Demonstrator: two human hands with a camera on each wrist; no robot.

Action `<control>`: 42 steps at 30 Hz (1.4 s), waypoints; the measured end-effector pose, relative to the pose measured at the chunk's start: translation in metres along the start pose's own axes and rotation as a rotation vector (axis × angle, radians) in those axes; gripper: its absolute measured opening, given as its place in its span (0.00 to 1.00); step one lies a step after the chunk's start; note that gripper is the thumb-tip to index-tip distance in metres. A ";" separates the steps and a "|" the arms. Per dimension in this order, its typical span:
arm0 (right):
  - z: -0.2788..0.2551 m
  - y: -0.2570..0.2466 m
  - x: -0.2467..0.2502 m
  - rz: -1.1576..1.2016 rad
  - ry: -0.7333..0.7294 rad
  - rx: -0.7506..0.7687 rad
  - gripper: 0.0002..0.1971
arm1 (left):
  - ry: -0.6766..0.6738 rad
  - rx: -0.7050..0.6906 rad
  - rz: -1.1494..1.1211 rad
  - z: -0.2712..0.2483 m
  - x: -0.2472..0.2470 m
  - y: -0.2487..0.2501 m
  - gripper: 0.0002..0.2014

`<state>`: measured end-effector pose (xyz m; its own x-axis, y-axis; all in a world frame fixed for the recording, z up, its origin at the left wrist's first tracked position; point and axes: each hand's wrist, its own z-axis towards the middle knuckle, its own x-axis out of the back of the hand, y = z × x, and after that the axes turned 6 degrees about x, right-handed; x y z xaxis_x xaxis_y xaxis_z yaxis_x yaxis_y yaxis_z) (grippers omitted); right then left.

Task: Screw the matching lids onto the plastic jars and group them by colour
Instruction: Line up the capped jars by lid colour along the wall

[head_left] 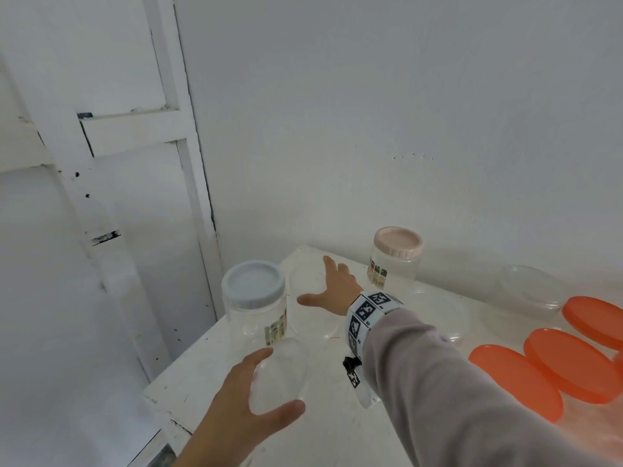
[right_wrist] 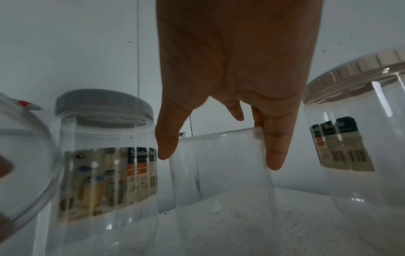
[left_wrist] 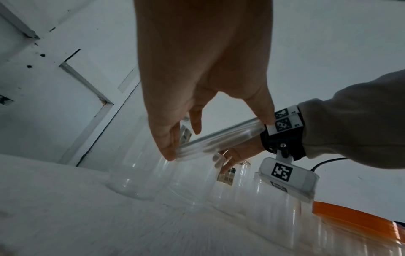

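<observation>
My left hand [head_left: 280, 382] holds a clear round lid [head_left: 286, 365] by its edge, tilted, above the table's front left; in the left wrist view the clear lid [left_wrist: 219, 140] is pinched between thumb and fingers. My right hand [head_left: 317, 281] is spread over an open clear jar [head_left: 303, 318] at the back left. In the right wrist view its thumb and fingers [right_wrist: 274, 155] straddle the rim of the clear jar [right_wrist: 221, 173], fingers straight, one against the right wall. A blue-grey-lidded jar [head_left: 254, 298] stands to the left and a pink-lidded jar [head_left: 396, 257] to the right.
Several orange lids [head_left: 569, 362] lie at the right of the white table [head_left: 337, 426]. Clear containers and lids [head_left: 529, 291] sit at the back right. The table's left edge drops off just beside the blue-grey-lidded jar; a wall and door frame stand behind and to the left.
</observation>
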<state>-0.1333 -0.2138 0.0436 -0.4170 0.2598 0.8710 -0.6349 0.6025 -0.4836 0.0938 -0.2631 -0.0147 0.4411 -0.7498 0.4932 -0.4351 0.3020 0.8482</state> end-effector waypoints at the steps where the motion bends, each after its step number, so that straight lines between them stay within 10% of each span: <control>1: 0.000 0.001 0.001 0.014 0.003 -0.002 0.53 | 0.001 -0.002 0.001 0.000 0.000 0.000 0.55; 15: -0.081 0.026 0.023 -0.120 0.095 0.109 0.56 | 0.063 -0.117 -0.144 0.002 -0.025 0.030 0.46; 42: -0.244 0.117 0.013 1.348 -0.080 -0.270 0.31 | 0.053 -0.157 -0.171 -0.021 -0.048 0.081 0.44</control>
<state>-0.0547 0.0443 0.0192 -0.6451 0.7164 -0.2657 0.4274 0.0501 -0.9027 0.0536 -0.1907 0.0341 0.5406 -0.7668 0.3459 -0.2251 0.2643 0.9378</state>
